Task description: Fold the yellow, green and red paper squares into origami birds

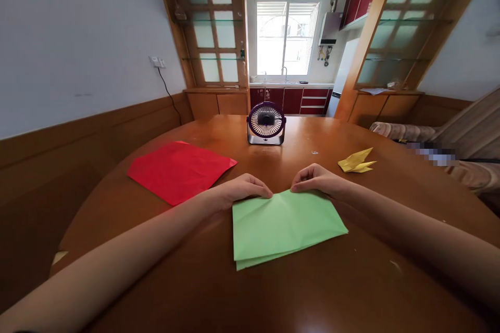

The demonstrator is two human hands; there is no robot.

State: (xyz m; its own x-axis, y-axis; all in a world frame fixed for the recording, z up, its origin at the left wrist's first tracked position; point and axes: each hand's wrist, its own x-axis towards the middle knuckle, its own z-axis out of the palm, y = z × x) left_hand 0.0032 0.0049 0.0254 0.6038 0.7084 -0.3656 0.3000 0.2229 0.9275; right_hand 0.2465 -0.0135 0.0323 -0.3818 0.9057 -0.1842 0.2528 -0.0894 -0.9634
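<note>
A sheet of light green paper (287, 226), folded in half, lies in front of me with its two layers slightly apart along the near edge. My left hand (250, 187) pinches the far edge of it, left of the middle. On the same edge, a short way to the right, my right hand (312, 178) pinches the paper between thumb and fingers. Between the two hands the edge dips a little, and faint creases run down from there.
Red paper (182, 171) lies flat at the left. A folded yellow paper figure (356, 161) sits at the right. A small dark fan (266, 122) stands at the back of the brown wooden table (187, 291). Striped cushions (406, 130) are beyond its right edge.
</note>
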